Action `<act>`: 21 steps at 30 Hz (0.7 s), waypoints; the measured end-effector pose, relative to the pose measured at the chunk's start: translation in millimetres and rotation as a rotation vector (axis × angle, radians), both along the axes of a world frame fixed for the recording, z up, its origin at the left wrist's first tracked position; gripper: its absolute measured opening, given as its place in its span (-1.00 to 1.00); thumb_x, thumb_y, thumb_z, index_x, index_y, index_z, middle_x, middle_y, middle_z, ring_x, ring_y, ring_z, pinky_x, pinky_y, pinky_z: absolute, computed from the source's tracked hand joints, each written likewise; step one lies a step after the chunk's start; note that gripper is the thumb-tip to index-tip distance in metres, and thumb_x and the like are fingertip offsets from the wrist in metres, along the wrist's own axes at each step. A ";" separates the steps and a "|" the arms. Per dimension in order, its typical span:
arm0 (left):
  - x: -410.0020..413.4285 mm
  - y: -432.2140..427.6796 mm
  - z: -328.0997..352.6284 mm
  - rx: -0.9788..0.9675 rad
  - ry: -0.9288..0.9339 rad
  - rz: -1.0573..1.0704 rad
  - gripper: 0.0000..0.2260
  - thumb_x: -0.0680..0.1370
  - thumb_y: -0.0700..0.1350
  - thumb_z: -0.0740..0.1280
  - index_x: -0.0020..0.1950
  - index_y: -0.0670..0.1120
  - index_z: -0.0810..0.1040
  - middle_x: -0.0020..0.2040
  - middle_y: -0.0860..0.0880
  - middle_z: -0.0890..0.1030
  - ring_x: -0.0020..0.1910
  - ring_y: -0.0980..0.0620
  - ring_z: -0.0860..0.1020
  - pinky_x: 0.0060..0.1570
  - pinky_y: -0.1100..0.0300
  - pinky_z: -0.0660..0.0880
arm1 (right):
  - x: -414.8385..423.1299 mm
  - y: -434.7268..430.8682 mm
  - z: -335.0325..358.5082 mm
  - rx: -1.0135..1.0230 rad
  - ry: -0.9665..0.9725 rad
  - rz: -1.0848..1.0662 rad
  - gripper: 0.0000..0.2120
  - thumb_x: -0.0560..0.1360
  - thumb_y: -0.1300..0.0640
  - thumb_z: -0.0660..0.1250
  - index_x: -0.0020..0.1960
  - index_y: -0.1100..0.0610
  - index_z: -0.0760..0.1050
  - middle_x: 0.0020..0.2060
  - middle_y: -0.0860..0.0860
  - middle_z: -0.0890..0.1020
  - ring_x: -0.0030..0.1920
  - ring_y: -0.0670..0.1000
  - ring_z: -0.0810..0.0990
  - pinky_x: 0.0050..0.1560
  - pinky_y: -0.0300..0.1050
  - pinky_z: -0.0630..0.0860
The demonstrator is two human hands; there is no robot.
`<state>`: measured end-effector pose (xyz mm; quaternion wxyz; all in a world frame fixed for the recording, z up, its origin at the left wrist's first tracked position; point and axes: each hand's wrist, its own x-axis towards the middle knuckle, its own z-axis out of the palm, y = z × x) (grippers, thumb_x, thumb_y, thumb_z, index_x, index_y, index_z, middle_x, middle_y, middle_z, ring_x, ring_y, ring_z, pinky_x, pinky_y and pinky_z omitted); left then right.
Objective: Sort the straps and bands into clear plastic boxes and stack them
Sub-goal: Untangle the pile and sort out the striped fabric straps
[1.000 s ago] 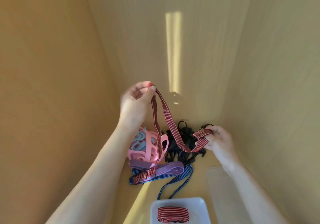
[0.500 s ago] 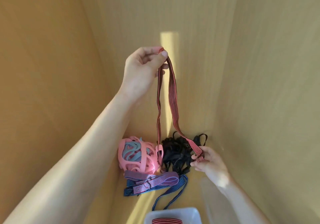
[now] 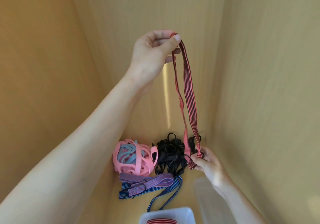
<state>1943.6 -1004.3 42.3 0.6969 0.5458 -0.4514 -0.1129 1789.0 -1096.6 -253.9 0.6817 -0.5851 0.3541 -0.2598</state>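
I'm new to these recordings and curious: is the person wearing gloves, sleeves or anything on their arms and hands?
No. Both the left hand and the right hand are bare, without gloves, and no rings or watch show. Both forearms are uncovered as far as the picture reaches; no sleeve comes into view. Fingernails look short and unpainted.

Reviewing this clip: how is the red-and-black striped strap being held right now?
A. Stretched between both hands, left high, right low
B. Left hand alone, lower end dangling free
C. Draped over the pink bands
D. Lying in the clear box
A: the left hand pinches the top of the red-and-black striped strap and the right hand grips its lower end beside the black bands.
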 end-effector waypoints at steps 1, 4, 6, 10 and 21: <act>-0.3 0.3 0.3 0.000 -0.002 0.003 -0.84 0.57 -0.17 0.45 0.12 -0.16 0.58 -0.12 -0.02 0.67 -0.13 0.05 0.68 0.01 0.10 0.64 | -0.5 -0.1 -1.6 -0.014 0.002 0.001 -0.67 0.59 0.41 0.29 0.33 0.23 0.45 0.04 0.25 0.61 0.12 0.26 0.65 0.32 0.21 0.49; -0.5 2.2 3.1 -0.009 0.003 0.010 -0.83 0.57 -0.17 0.45 0.12 -0.17 0.57 -0.14 -0.01 0.66 -0.12 0.04 0.68 0.03 0.08 0.64 | -3.6 1.2 -2.9 -0.081 0.027 0.006 -0.77 0.60 0.36 0.31 0.23 0.19 0.55 -0.04 0.15 0.61 -0.01 0.12 0.59 0.08 -0.13 0.55; -1.1 4.1 5.5 -0.025 0.017 -0.001 -0.84 0.57 -0.20 0.45 0.11 -0.18 0.56 -0.17 -0.01 0.65 -0.14 0.02 0.67 0.01 0.08 0.64 | -3.3 3.2 -4.1 -0.103 0.016 0.007 -0.81 0.61 0.37 0.29 0.15 0.19 0.58 -0.05 0.13 0.62 -0.04 0.05 0.54 -0.09 -0.30 0.47; -3.9 9.9 9.1 -0.046 0.025 -0.035 -0.86 0.57 -0.25 0.43 0.10 -0.19 0.55 -0.17 -0.02 0.61 -0.14 0.01 0.62 -0.01 0.09 0.62 | 3.0 5.9 -6.8 -0.090 -0.030 -0.011 -0.82 0.61 0.38 0.28 0.17 0.28 0.58 -0.08 0.22 0.64 -0.04 0.10 0.57 -0.01 -0.18 0.50; -12.2 22.0 11.4 -0.078 0.175 -0.075 -0.86 0.55 -0.34 0.40 0.05 -0.15 0.57 -0.09 -0.11 0.54 -0.17 0.01 0.52 -0.01 0.17 0.58 | 24.6 23.0 -20.1 -0.067 0.009 0.157 -0.73 0.71 0.21 0.13 0.13 0.06 0.61 -0.19 0.05 0.67 -0.16 -0.01 0.66 -0.13 -0.25 0.54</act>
